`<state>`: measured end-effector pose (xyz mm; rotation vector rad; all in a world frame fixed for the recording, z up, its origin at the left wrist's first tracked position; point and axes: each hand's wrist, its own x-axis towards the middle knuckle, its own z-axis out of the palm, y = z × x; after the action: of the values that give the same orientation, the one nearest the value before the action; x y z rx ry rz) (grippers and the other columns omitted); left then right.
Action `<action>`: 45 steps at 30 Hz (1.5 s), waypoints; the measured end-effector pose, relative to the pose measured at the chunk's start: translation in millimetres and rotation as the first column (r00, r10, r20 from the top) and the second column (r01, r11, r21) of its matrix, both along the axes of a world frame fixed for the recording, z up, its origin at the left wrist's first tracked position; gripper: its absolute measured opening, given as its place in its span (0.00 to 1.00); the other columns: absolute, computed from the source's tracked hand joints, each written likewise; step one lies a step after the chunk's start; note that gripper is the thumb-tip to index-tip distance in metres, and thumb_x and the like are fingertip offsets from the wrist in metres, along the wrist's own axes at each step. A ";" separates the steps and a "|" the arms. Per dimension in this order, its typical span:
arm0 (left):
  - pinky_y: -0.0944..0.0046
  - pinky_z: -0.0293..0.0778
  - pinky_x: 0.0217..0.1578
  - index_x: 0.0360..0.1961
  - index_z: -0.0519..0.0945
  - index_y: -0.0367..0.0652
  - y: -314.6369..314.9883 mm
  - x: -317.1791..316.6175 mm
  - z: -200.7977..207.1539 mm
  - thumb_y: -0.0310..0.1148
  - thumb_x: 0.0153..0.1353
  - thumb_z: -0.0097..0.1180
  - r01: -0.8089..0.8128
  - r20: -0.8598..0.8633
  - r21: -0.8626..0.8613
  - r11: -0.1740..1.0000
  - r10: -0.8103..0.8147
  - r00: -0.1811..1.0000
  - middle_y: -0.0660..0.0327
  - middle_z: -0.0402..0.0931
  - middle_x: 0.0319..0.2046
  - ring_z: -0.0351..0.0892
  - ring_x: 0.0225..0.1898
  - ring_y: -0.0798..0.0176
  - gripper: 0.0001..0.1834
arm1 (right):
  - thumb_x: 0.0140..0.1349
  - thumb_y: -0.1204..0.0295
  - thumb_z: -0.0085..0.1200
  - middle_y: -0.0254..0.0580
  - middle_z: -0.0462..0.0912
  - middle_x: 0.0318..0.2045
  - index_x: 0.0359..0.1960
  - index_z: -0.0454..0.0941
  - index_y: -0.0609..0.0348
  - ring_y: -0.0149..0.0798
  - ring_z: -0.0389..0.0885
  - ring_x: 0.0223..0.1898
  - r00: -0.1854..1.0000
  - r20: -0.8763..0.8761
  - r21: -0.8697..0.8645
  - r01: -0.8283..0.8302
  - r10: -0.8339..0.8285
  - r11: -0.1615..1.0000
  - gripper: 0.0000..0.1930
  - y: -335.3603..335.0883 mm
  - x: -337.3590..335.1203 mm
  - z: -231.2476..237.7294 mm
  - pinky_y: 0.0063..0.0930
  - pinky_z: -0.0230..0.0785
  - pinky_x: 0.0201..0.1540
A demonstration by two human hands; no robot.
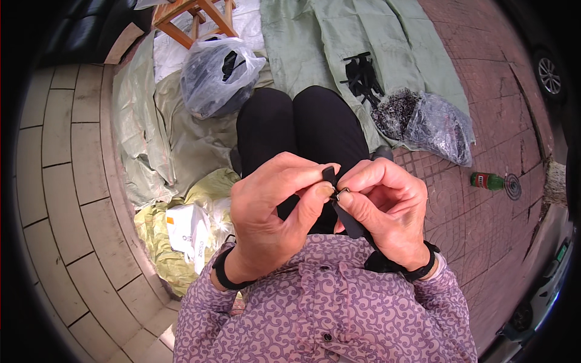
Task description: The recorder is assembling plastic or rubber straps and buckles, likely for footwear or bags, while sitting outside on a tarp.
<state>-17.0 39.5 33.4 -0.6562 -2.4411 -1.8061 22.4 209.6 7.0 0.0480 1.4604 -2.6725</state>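
Observation:
My left hand [272, 212] is closed in a pinch on the short end of a black strap [353, 222], above my lap. Facing it, my right hand [387, 209] pinches the same strap together with a small dark metal ring or hook [342, 192]. The strap's longer part hangs down under my right fingers toward my wrist. How the metal piece joins the strap is partly hidden by my fingertips. A bundle of black straps [363, 78] lies on the green sheet ahead to the right. Beside it, many small dark pieces [396, 114] spill from a clear plastic bag [440, 128].
A translucent plastic bag [218, 78] with dark contents stands ahead left, by a wooden stool [175, 13]. White plastic packaging [189, 230] lies on yellowish cloth [154, 233] at my left. On the right paving lie a green bottle [495, 182] and a round metal object [512, 187].

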 end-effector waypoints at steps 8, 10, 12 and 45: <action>0.68 0.79 0.33 0.40 0.80 0.32 -3.4 9.6 -4.0 0.12 0.57 0.57 0.062 0.047 0.024 0.998 -0.063 0.997 0.49 0.82 0.38 0.83 0.33 0.61 0.11 | 0.61 0.88 0.58 0.40 0.81 0.36 0.37 0.78 0.69 0.24 0.78 0.36 0.999 0.050 -0.008 -0.021 0.021 1.000 0.05 -0.4 3.3 2.1 0.18 0.71 0.37; 0.68 0.77 0.35 0.41 0.79 0.30 -2.8 12.4 -5.3 0.12 0.60 0.55 0.062 0.067 0.028 0.998 -0.063 0.996 0.47 0.81 0.41 0.81 0.34 0.64 0.09 | 0.61 0.88 0.58 0.40 0.81 0.36 0.37 0.78 0.69 0.24 0.78 0.35 0.999 0.038 0.004 -0.012 0.012 1.000 0.05 -1.4 3.7 -0.8 0.18 0.71 0.37; 0.68 0.77 0.39 0.42 0.80 0.30 -1.7 15.1 -7.3 0.13 0.61 0.54 0.060 0.069 0.051 0.997 -0.064 0.996 0.48 0.80 0.42 0.81 0.38 0.63 0.09 | 0.61 0.88 0.58 0.40 0.81 0.36 0.37 0.78 0.68 0.25 0.78 0.35 1.000 0.013 0.008 0.006 -0.006 1.000 0.05 -1.6 5.0 -0.7 0.18 0.71 0.37; 0.69 0.80 0.28 0.39 0.79 0.34 -1.3 21.0 -11.7 0.17 0.54 0.66 -0.045 -0.115 0.048 0.998 0.051 0.992 0.54 0.83 0.32 0.86 0.29 0.62 0.12 | 0.63 0.82 0.60 0.38 0.79 0.32 0.41 0.77 0.68 0.24 0.78 0.32 0.969 -0.178 0.216 -0.132 0.172 0.967 0.07 7.5 -10.6 -9.7 0.18 0.71 0.32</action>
<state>4.0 38.2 21.7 -0.6733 -2.3146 -1.7477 11.8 217.0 -2.8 -0.3088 1.7123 -2.4548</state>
